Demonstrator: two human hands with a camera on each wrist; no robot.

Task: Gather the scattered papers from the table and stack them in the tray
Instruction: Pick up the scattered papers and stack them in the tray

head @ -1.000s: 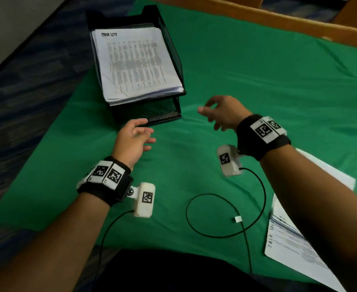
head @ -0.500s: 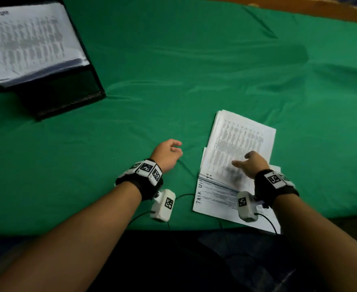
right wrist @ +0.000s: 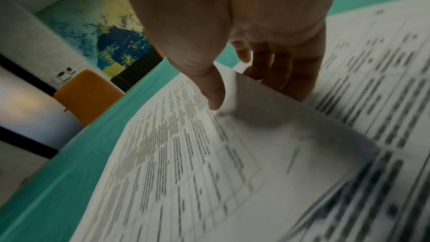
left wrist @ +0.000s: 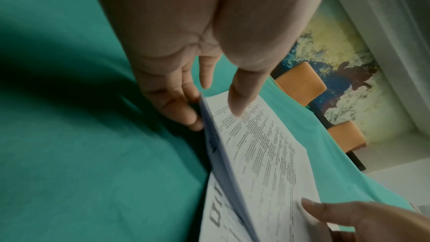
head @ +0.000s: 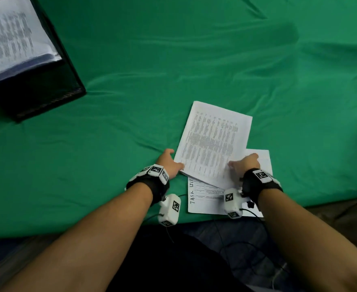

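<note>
Gripped at opposite edges by the left hand (head: 169,163) and right hand (head: 246,165), the top sheet (head: 213,142) could be creased, or the sheets (head: 207,199) beneath dragged off the table (head: 173,60).

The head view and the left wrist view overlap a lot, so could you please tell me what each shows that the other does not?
Only the head view shows the black tray with its stack of papers, and the sheet lying under the lifted bundle. Only the left wrist view shows the left hand's fingers under the bundle's edge with the thumb on top, and orange chairs beyond the table. Both show the left hand, right hand, printed bundle and green cloth.
</note>
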